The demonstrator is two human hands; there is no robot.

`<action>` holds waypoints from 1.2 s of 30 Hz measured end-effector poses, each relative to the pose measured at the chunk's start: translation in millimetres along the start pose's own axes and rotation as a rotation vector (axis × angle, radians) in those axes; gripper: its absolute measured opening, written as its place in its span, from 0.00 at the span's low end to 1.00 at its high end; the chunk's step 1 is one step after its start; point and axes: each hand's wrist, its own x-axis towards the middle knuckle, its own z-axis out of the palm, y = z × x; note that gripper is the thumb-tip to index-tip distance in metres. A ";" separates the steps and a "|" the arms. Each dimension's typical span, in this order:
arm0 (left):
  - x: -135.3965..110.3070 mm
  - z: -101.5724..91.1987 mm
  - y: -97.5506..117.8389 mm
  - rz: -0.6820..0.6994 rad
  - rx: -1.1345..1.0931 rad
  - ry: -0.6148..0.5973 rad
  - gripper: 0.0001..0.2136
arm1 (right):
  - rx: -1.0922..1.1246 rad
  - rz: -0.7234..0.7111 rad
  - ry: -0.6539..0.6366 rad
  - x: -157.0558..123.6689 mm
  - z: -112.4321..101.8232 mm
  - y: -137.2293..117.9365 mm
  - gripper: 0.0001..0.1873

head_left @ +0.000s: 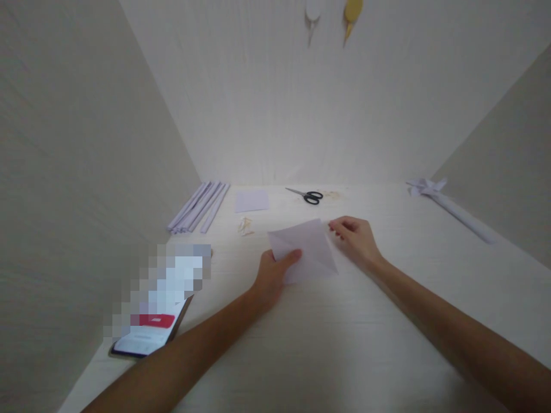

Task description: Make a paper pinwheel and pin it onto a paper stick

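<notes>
My left hand (272, 276) grips a square sheet of pale paper (307, 246) by its left side, thumb on top and the other fingers beneath. Faint crease lines run across the sheet, which is held at a slight tilt over the table. Just off the paper's upper right corner is my right hand (355, 234), its fingers curled together in a pinch. Whatever may be between those fingertips is too small to make out. Behind the sheet lie black-handled scissors (310, 197), their blades pointing left.
Rolled paper sticks (200, 207) lie at the back left, near a flat paper square (252, 201) and a small pile of thin pale bits (245, 226). A phone (157, 320) rests front left. A paper pinwheel (458, 213) lies right. Walls enclose the table; two hooks (353, 14) hang above.
</notes>
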 end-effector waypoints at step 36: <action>3.1 -0.6 10.0 -0.027 0.134 0.089 0.10 | 0.440 0.196 -0.168 -3.7 -3.7 -9.5 0.17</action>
